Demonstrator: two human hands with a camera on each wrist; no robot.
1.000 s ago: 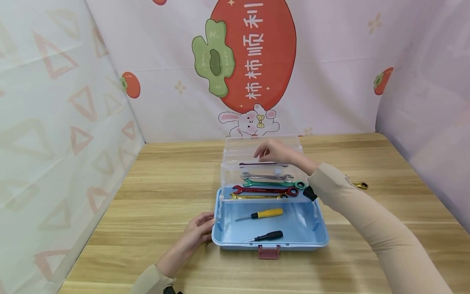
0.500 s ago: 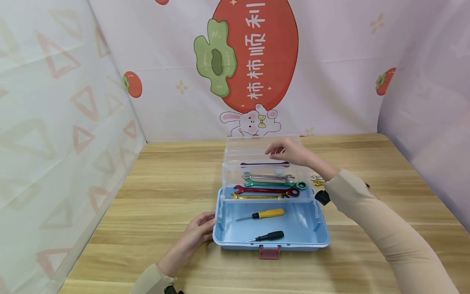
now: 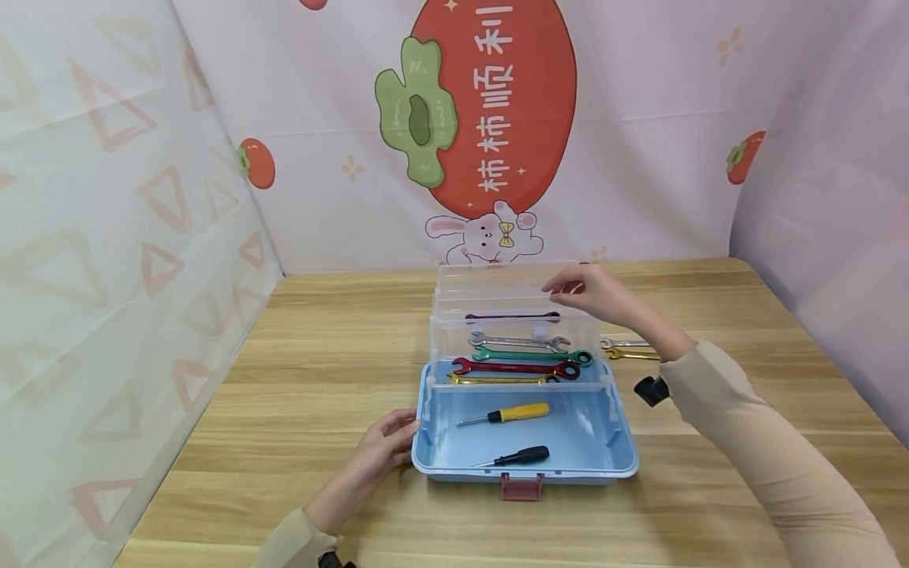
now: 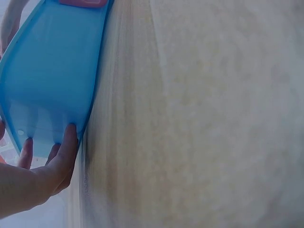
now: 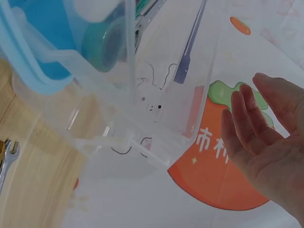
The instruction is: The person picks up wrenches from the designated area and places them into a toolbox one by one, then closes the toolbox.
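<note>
A blue toolbox (image 3: 585, 454) with raised clear trays (image 3: 449, 335) stands open on the table. My left hand (image 3: 387, 446) rests against its left wall, the fingers fairly straight along the blue side (image 4: 50, 90) in the left wrist view. Above the back right of the trays hovers my right hand (image 3: 592, 292), fingers loosely bent and holding nothing. A purple wrench (image 3: 511, 318) lies in the rear tray. Farther forward are a silver wrench (image 3: 521, 342), a green wrench (image 3: 529, 355), a red wrench (image 3: 507, 368) and a gold wrench (image 3: 497, 380).
Inside the box bottom lie a yellow screwdriver (image 3: 524, 412) and a black screwdriver (image 3: 524, 455). Right of the box, a silver wrench (image 3: 625, 343) and a gold wrench (image 3: 634, 355) are on the wooden table (image 3: 319, 355), partly behind my right forearm. A patterned cloth (image 3: 639, 118) hangs behind.
My right hand has moved right, away from above the purple wrench, uncovering wrenches on the table. The left hand keeps its place on the toolbox.
</note>
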